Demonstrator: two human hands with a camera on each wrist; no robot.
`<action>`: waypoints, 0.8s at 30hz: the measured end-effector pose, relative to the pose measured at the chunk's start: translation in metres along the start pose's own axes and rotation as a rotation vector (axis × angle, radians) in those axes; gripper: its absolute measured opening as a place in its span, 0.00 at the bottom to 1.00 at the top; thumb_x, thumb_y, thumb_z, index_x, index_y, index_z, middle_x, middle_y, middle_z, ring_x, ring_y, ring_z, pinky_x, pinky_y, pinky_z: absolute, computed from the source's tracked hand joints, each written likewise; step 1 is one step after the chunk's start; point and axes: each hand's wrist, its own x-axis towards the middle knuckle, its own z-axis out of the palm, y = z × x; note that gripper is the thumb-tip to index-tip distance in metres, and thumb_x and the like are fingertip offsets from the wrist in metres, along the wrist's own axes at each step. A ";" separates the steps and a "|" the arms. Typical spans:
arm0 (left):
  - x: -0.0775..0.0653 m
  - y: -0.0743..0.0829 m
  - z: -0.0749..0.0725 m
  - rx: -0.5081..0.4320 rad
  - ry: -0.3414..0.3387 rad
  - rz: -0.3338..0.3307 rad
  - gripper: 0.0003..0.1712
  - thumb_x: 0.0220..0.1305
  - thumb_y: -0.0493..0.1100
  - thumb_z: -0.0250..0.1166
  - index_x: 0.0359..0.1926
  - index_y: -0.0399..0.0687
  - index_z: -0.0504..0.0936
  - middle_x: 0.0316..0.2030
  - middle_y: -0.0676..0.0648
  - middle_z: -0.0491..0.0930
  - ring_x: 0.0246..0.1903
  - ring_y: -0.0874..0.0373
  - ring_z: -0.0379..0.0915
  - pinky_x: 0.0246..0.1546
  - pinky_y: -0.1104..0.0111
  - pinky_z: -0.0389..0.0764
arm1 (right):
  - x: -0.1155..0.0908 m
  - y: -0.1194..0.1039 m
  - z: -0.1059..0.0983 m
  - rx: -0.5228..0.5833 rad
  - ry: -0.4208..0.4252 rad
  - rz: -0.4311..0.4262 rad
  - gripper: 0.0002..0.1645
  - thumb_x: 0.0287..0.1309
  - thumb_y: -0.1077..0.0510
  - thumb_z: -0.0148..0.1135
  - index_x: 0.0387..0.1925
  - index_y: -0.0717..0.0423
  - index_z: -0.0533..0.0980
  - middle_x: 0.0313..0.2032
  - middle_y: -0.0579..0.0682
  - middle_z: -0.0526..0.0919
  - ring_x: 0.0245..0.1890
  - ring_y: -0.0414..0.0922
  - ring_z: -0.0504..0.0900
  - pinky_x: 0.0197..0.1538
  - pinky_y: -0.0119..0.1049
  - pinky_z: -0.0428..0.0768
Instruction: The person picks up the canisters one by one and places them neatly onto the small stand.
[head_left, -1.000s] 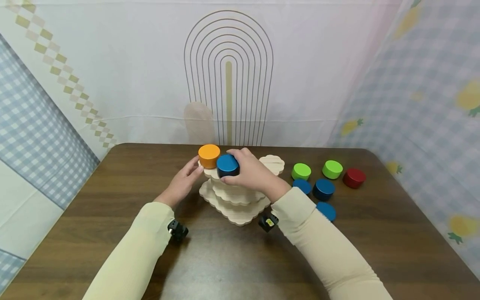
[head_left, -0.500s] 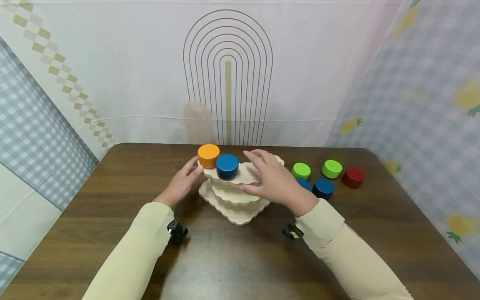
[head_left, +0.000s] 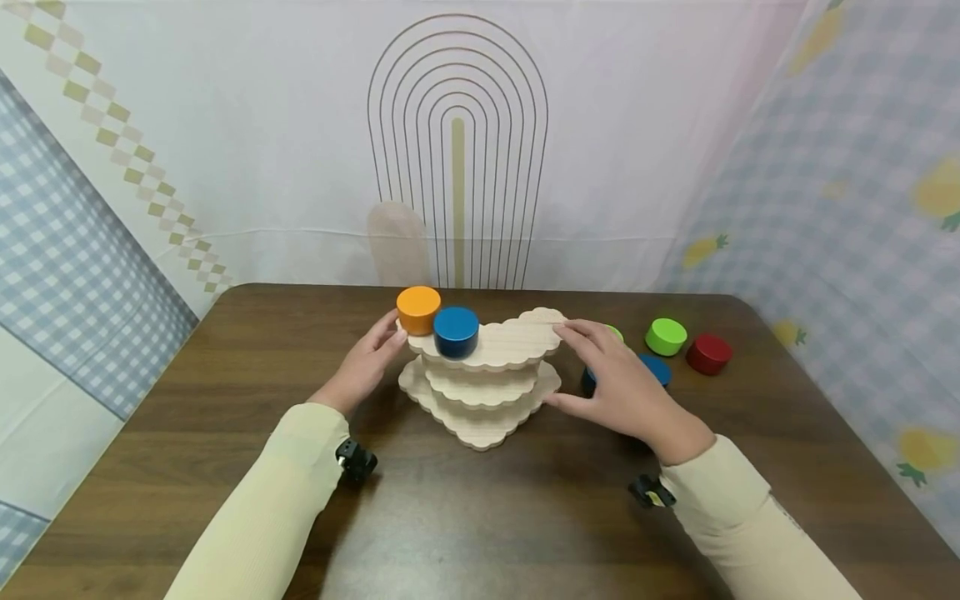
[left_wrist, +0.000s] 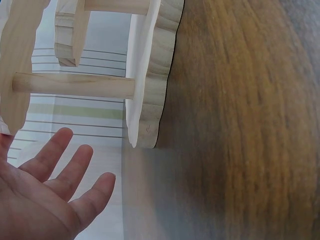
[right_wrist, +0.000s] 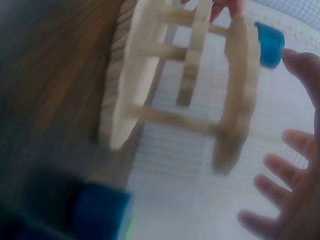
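Note:
A pale wooden stand [head_left: 517,340] with scalloped tiers joined by dowels [left_wrist: 75,85] stands on the table. On the left of its top tier sit an orange cylinder block [head_left: 418,310] and, touching or nearly so, a blue cylinder block [head_left: 456,333]. My left hand [head_left: 362,367] touches the top tier's left edge, beside the orange block. Its other fingers [left_wrist: 75,172] stretch out loosely below that tier. To the right of the stand, my right hand [head_left: 630,387] is spread and holds nothing, overlapping some loose blocks in the head view.
On the right of the brown table [head_left: 465,517] lie a green block [head_left: 666,337], a red block [head_left: 708,354] and blue blocks [head_left: 657,369], partly behind the right hand. Another green block [head_left: 615,332] barely shows. A patterned cloth [head_left: 600,167] hangs behind the table.
My right hand has let go of the blue block on the top tier and moved right, over towards the loose blocks. My left hand stays at the stand's edge.

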 end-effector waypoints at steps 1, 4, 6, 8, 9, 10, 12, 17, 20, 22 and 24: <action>0.001 -0.001 0.000 0.008 0.003 0.004 0.37 0.76 0.56 0.45 0.77 0.48 0.45 0.70 0.32 0.55 0.69 0.38 0.51 0.67 0.43 0.54 | -0.003 0.003 -0.001 -0.003 -0.009 0.017 0.52 0.51 0.40 0.71 0.72 0.54 0.59 0.68 0.56 0.60 0.68 0.57 0.58 0.63 0.58 0.66; 0.009 -0.014 0.001 0.017 0.018 0.021 0.39 0.73 0.61 0.46 0.77 0.53 0.46 0.70 0.34 0.56 0.69 0.39 0.52 0.66 0.43 0.55 | -0.014 0.011 -0.004 -0.010 -0.036 0.063 0.52 0.52 0.38 0.69 0.72 0.54 0.59 0.69 0.57 0.60 0.68 0.59 0.57 0.63 0.61 0.64; 0.009 -0.015 0.001 0.019 0.019 0.023 0.39 0.73 0.61 0.46 0.77 0.53 0.47 0.70 0.34 0.57 0.69 0.39 0.53 0.66 0.43 0.56 | -0.020 0.016 -0.006 -0.013 -0.049 0.085 0.51 0.52 0.38 0.69 0.71 0.54 0.59 0.69 0.58 0.60 0.68 0.60 0.57 0.62 0.63 0.63; 0.010 -0.014 0.001 0.018 0.018 0.024 0.39 0.74 0.61 0.46 0.77 0.53 0.46 0.70 0.34 0.57 0.69 0.39 0.53 0.67 0.43 0.55 | -0.027 0.021 -0.007 -0.014 -0.060 0.107 0.52 0.52 0.37 0.69 0.71 0.54 0.59 0.68 0.58 0.60 0.68 0.60 0.57 0.62 0.64 0.64; 0.010 -0.014 0.001 0.017 0.016 0.026 0.39 0.74 0.60 0.46 0.77 0.52 0.46 0.70 0.34 0.56 0.69 0.39 0.52 0.67 0.43 0.55 | -0.030 0.023 -0.008 -0.013 -0.068 0.120 0.52 0.52 0.36 0.68 0.71 0.54 0.59 0.68 0.59 0.60 0.67 0.60 0.58 0.61 0.64 0.64; 0.009 -0.014 0.001 0.015 0.014 0.028 0.39 0.74 0.60 0.46 0.77 0.52 0.46 0.70 0.34 0.56 0.69 0.39 0.52 0.67 0.43 0.55 | -0.033 0.026 -0.008 -0.010 -0.075 0.135 0.53 0.52 0.35 0.68 0.71 0.55 0.59 0.68 0.59 0.60 0.67 0.60 0.58 0.61 0.64 0.65; 0.009 -0.013 0.001 0.011 0.013 0.030 0.38 0.74 0.60 0.46 0.77 0.52 0.46 0.70 0.34 0.56 0.69 0.39 0.52 0.67 0.43 0.54 | -0.040 0.031 -0.009 -0.004 -0.088 0.169 0.54 0.52 0.32 0.66 0.72 0.54 0.58 0.68 0.59 0.60 0.67 0.60 0.58 0.60 0.64 0.66; 0.007 -0.011 0.001 0.025 0.013 0.039 0.42 0.71 0.65 0.45 0.77 0.52 0.46 0.70 0.33 0.57 0.69 0.38 0.53 0.66 0.42 0.55 | -0.055 0.046 -0.010 0.043 -0.106 0.233 0.54 0.53 0.31 0.64 0.72 0.55 0.57 0.67 0.61 0.60 0.66 0.62 0.60 0.58 0.66 0.67; 0.007 -0.012 0.002 0.037 0.023 0.043 0.44 0.69 0.69 0.45 0.77 0.52 0.47 0.69 0.33 0.57 0.68 0.38 0.54 0.65 0.41 0.56 | -0.063 0.054 -0.010 0.122 -0.109 0.253 0.51 0.55 0.36 0.65 0.72 0.56 0.58 0.67 0.63 0.61 0.64 0.63 0.61 0.58 0.67 0.66; 0.007 -0.012 0.002 0.034 0.027 0.040 0.44 0.69 0.68 0.46 0.77 0.52 0.47 0.69 0.33 0.57 0.68 0.38 0.54 0.66 0.41 0.56 | -0.067 0.060 -0.009 0.185 -0.106 0.259 0.48 0.57 0.40 0.66 0.71 0.58 0.58 0.66 0.63 0.61 0.63 0.63 0.63 0.58 0.67 0.66; 0.008 -0.013 0.002 0.029 0.028 0.033 0.43 0.70 0.67 0.46 0.76 0.52 0.48 0.69 0.33 0.57 0.68 0.38 0.54 0.66 0.42 0.56 | -0.070 0.065 -0.008 0.241 -0.101 0.257 0.46 0.59 0.44 0.66 0.70 0.60 0.59 0.64 0.62 0.63 0.62 0.61 0.65 0.59 0.65 0.66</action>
